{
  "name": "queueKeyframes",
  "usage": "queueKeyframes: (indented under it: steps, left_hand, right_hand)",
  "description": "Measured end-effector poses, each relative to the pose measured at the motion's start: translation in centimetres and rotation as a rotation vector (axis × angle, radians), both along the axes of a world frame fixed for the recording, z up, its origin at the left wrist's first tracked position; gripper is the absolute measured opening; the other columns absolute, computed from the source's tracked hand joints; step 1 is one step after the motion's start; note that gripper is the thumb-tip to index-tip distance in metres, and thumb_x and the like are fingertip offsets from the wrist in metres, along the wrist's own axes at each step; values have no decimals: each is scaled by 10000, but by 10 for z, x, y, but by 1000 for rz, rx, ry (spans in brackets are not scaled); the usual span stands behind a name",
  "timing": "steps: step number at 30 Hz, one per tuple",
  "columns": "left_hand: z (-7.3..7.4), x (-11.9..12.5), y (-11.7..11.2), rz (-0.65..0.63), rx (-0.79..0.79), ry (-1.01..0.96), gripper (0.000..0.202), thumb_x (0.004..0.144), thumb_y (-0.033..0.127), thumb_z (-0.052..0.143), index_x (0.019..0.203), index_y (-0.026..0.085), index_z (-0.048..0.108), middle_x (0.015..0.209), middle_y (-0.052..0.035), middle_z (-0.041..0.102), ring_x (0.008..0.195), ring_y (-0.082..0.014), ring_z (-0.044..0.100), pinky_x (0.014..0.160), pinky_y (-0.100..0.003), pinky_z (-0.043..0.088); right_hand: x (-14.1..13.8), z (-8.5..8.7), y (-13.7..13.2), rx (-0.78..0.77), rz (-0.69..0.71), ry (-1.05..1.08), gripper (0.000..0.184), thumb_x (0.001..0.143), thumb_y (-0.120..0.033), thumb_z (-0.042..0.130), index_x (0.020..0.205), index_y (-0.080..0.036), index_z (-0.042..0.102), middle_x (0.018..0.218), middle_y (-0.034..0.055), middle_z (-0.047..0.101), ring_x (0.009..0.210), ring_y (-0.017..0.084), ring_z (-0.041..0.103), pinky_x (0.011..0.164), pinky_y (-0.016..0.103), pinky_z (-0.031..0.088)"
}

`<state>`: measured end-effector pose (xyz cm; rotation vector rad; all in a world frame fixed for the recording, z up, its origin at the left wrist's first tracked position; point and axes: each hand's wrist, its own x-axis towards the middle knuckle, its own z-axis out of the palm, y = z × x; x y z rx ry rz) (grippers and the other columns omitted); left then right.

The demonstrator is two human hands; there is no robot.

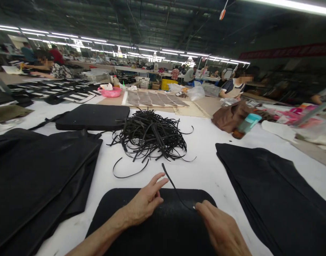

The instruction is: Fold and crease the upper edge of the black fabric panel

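A black rounded fabric panel (157,231) lies flat on the white table in front of me. My right hand (221,229) pinches the near end of a thin black strip (173,185) that curves up off the panel. My left hand (147,202) rests on the panel with its fingers spread, touching the strip's lower part. Beyond them sits a tangled pile of black strips (151,137), with one loose strip (128,172) curled in front of it.
Stacks of black fabric lie at the left (37,177) and right (277,192). Another black panel (92,116) sits behind. A brown bag (231,116), a teal-capped bottle (245,126) and a pink bowl (109,92) stand farther back. Other people work at distant tables.
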<state>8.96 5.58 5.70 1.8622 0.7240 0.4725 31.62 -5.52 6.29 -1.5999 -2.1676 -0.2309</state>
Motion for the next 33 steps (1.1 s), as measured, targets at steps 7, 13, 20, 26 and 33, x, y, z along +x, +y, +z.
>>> queueKeyframes:
  steps: [7,13,20,26,33]
  left_hand:
    - [29,19,-31,-179,-238,-20,227,755,175,513,954,211,615,852,29,568,674,-95,491,635,-209,382]
    - [24,-20,-33,74,-139,204,204,835,284,457,711,178,580,702,36,526,656,-106,477,615,-212,351]
    - [-4,-80,-47,369,-341,361,435,782,573,431,894,171,554,479,63,388,456,-116,383,446,-219,284]
    - [-29,-96,-51,549,-376,438,594,626,699,494,888,168,538,411,63,369,428,-137,386,437,-232,277]
    - [-34,-102,-39,577,-507,485,641,508,772,515,759,183,528,389,59,363,390,-127,354,397,-228,267]
  right_hand:
    - [-18,5,-8,75,167,22,291,824,-39,343,1011,-190,507,713,37,611,606,165,575,566,263,445]
    - [6,7,-22,-222,-60,265,172,912,-208,368,912,-239,538,701,9,584,604,153,563,560,252,413]
    - [25,-14,-23,-685,-444,817,226,847,-388,460,746,-217,569,605,-31,565,454,113,476,457,239,352]
    - [28,-39,-11,-775,-511,1002,205,760,-365,531,671,-181,548,528,-36,556,393,84,425,403,215,292]
    - [28,-46,-3,-830,-588,929,241,754,-363,536,597,-184,498,435,-47,481,376,83,392,392,214,248]
